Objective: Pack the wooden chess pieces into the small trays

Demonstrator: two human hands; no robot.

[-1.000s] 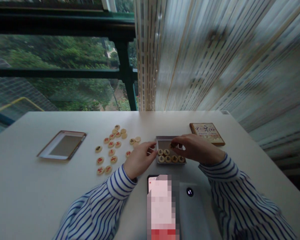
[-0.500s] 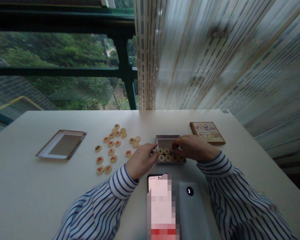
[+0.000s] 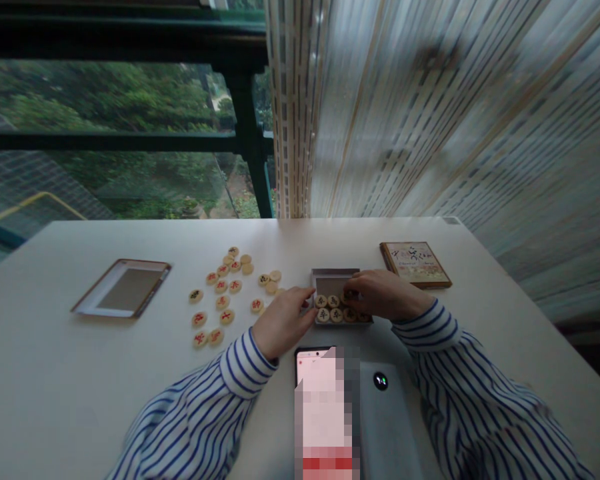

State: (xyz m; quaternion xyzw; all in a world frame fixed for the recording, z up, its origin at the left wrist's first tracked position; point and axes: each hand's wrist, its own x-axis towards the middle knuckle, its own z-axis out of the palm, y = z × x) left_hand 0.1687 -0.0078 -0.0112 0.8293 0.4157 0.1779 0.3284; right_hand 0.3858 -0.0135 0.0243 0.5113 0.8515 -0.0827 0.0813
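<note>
A small grey box (image 3: 333, 275) sits mid-table with several round wooden chess pieces (image 3: 329, 309) in rows inside. My right hand (image 3: 385, 295) reaches over the box from the right, its fingers pinched on a piece at the second row. At the box's left edge rests my left hand (image 3: 283, 320), fingers curled against the rim. Several more wooden pieces (image 3: 225, 293), marked red or black, lie scattered to the left of the box.
An upturned box lid (image 3: 123, 288) lies at the left of the white table (image 3: 55, 373). A patterned flat box (image 3: 414, 263) lies at the right rear. A phone (image 3: 325, 400) and a grey device (image 3: 387, 413) are close in front. A window and curtain stand behind.
My right hand has lowered slightly toward the second row of pieces in the box. The left hand stays at the box's left edge.
</note>
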